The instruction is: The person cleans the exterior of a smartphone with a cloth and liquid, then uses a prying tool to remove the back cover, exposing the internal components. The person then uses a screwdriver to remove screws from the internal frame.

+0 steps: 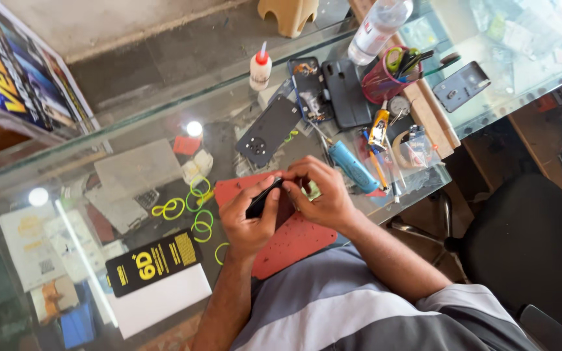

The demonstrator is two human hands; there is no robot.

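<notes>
Item: black phone [265, 198], thin, stiff, likely light and fragile; best gripped by its edges. Held above the red mat [294, 240], left hand [248, 224] fingers clamped along its sides, right hand [320, 195] fingertips pinching its top end.
</notes>
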